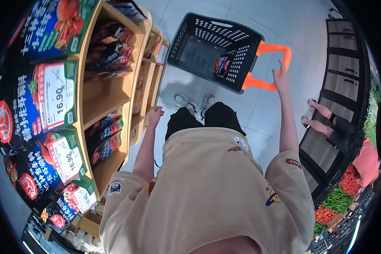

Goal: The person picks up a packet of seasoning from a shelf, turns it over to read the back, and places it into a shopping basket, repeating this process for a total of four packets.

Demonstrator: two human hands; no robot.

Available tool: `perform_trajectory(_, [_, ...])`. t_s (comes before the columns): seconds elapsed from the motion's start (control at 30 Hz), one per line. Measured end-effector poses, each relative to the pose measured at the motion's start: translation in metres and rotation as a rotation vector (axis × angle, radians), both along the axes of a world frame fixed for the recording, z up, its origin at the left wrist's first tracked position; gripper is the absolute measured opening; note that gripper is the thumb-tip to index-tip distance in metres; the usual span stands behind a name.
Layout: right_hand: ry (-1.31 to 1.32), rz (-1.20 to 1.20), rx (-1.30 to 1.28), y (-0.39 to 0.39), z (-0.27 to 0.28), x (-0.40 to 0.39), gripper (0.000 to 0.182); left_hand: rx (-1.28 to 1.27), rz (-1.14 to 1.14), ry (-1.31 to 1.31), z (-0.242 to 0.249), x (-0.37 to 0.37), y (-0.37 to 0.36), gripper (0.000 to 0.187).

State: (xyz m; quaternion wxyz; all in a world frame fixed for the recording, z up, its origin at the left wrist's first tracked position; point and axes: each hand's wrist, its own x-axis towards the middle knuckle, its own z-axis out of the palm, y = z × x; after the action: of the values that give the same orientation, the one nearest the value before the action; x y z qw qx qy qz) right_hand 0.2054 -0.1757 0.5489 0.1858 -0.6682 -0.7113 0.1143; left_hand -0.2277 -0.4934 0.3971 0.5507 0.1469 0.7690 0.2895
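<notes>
My right hand point(280, 76) is at the orange handle point(286, 57) of a dark grey shopping basket point(190, 55), its fingers curled around the bar. The basket stands on the floor with one small dark and red packet point(221, 65) inside. My left hand point(155, 113) hangs beside the wooden shelf edge, its fingers curled; nothing shows in it. Left of it, a wooden shelf point(106, 103) holds dark seasoning packets point(108, 146) in its compartments.
Large price signs point(57, 95) line the shelf's left side. To the right, a person in a pink top point(366, 163) stands by a black counter point(343, 55) with red and green peppers point(340, 199). Grey floor tiles point(262, 114) lie between.
</notes>
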Motion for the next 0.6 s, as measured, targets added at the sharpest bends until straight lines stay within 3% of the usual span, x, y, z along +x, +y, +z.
perform_trajectory(0.07, [0.548,-0.215,-0.340,-0.002,0.016,-0.018,0.031,0.016,-0.026,0.004,0.013,0.014,0.029,0.025])
perform_trajectory(0.17, [0.425,-0.212,-0.239,-0.005,0.014,-0.020,0.028,0.035,-0.092,-0.017,0.009,0.039,0.054,0.023])
perform_trajectory(0.6, [0.412,-0.188,-0.167,0.000,-0.007,-0.007,0.020,0.314,-0.412,0.076,-0.035,0.157,0.205,0.016])
